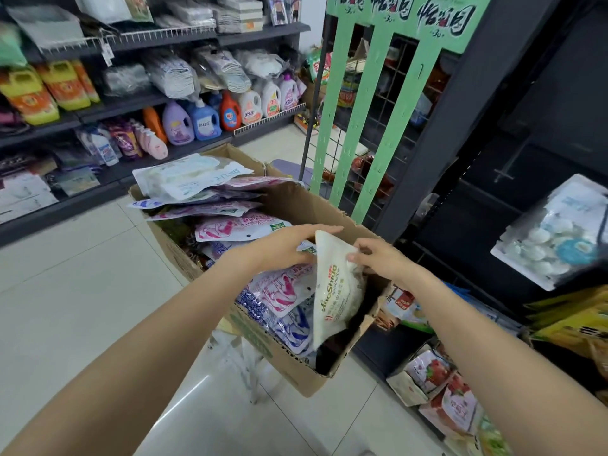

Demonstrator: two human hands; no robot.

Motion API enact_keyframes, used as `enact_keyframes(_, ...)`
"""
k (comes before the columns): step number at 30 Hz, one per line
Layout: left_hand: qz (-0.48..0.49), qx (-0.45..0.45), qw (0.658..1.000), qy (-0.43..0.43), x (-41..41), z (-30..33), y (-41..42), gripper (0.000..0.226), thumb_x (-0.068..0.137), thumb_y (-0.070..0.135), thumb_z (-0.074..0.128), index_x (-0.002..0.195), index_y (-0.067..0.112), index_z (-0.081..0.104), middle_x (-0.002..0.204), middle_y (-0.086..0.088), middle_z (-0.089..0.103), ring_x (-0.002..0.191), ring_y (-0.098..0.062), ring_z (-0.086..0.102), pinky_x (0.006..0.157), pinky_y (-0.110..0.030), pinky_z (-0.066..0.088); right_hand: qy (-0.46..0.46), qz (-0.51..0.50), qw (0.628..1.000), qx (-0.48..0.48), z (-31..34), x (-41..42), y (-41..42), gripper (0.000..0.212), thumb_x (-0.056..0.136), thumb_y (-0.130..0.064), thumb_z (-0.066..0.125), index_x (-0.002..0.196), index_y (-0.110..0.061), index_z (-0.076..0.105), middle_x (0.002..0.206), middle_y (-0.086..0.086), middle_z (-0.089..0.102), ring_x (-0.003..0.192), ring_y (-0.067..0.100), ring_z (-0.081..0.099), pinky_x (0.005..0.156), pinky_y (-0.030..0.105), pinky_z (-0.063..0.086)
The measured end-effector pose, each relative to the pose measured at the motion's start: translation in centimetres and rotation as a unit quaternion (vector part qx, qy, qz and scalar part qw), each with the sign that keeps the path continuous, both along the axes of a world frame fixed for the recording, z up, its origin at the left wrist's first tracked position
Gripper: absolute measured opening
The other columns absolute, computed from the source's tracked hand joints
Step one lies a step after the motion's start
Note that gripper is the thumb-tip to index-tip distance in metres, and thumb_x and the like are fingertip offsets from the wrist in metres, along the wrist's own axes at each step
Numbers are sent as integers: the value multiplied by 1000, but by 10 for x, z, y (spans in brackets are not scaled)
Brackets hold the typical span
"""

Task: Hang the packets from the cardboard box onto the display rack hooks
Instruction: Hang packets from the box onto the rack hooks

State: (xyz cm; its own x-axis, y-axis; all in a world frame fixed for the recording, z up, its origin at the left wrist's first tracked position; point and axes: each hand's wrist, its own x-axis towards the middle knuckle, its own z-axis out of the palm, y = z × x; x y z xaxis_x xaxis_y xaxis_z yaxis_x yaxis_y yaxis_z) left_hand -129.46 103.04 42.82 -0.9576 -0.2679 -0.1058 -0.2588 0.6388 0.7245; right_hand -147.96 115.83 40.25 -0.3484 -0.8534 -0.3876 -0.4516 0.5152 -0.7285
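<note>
Two bare arms reach out over a cardboard box that is full of packets. The right hand pinches the top edge of a white packet with its fingers and thumb. The packet stands up on its end at the near right side of the box. The left hand lies flat with straight fingers, touching the white packet near its top. I think it also rests on the pink packets below, but that part is hard to see. The white packet looks light, soft and puffy, with a smooth, slippery skin. The flat top strip is the best place to hold it. The green rack stands just behind the box.
</note>
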Motion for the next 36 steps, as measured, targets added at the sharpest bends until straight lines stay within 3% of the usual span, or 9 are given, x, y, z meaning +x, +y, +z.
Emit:
enact_keyframes(5, 4, -22, 997, 72, -29, 28, 15, 4, 87, 13, 64, 87, 11, 61, 104, -4, 67, 99, -19, 60, 89, -35, 46, -15, -27, 999, -34, 19, 5, 1, 8, 94, -25, 56, 88, -19, 58, 105, 8, 62, 97, 21, 58, 95, 47, 49)
enact_keyframes(8, 66, -10, 994, 88, -45, 39, 20, 17, 90, 15, 61, 78, 10, 50, 76, -3, 59, 72, -15, 53, 69, -21, 41, -188, -142, 968, -91, 48, 6, 4, 28, 97, -37, 48, 118, -20, 55, 127, 8, 58, 109, 23, 59, 82, 36, 54)
enact_keyframes(10, 103, -47, 990, 82, -54, 44, 21, 29, 92, 16, 58, 71, 14, 39, 63, 2, 45, 60, -13, 38, 55, -17, 29, -248, -151, 953, -87, 73, 1, 15, 44, 94, -50, 44, 126, -20, 54, 122, 7, 61, 103, 22, 61, 85, 36, 51)
enact_keyframes(13, 154, -55, 982, 97, -67, 47, 23, 34, 95, 18, 54, 69, 17, 32, 60, 3, 36, 58, -14, 31, 54, -25, 24, -141, -73, 986, -41, 100, -9, 39, 40, 88, -51, 54, 117, -24, 62, 110, 0, 69, 101, 18, 66, 93, 37, 49)
enact_keyframes(18, 205, -16, 965, 160, -84, 66, 32, 38, 97, 16, 50, 66, 23, 30, 62, 3, 36, 58, -12, 32, 52, -21, 27, 112, -124, 979, -116, 109, -25, 54, 15, 88, -22, 64, 86, -9, 73, 92, 22, 69, 75, 32, 62, 68, 32, 43)
enact_keyframes(20, 204, 0, 960, 193, -89, 78, 37, 37, 96, 16, 50, 66, 26, 31, 64, 4, 39, 58, -6, 34, 51, -14, 31, 136, -176, 958, -181, 115, -28, 57, 17, 88, -23, 64, 83, -9, 73, 86, 22, 68, 79, 39, 61, 66, 32, 40)
enact_keyframes(27, 158, 52, 946, 280, -123, 120, 55, 8, 92, 19, 58, 90, 12, 54, 82, 7, 60, 71, -6, 52, 62, -13, 40, 140, -286, 888, -332, 142, -47, 78, 21, 88, -20, 60, 77, -4, 67, 79, 18, 65, 67, 16, 51, 63, 30, 37)
enact_keyframes(31, 128, 59, 948, 285, -161, 143, 79, 18, 86, 21, 67, 93, 13, 53, 92, 2, 65, 77, -10, 58, 69, -27, 49, 142, -316, 868, -355, 159, -71, 103, 24, 90, -20, 58, 66, -15, 62, 66, 0, 59, 62, 9, 50, 59, 26, 37)
enact_keyframes(36, 65, -14, 961, 267, -220, 146, 114, 25, 79, 22, 71, 97, 21, 53, 93, 7, 62, 90, -14, 56, 70, -25, 43, 177, -314, 871, -333, 162, -108, 149, 25, 88, -21, 61, 68, -5, 62, 67, 8, 59, 65, 12, 49, 59, 29, 35)
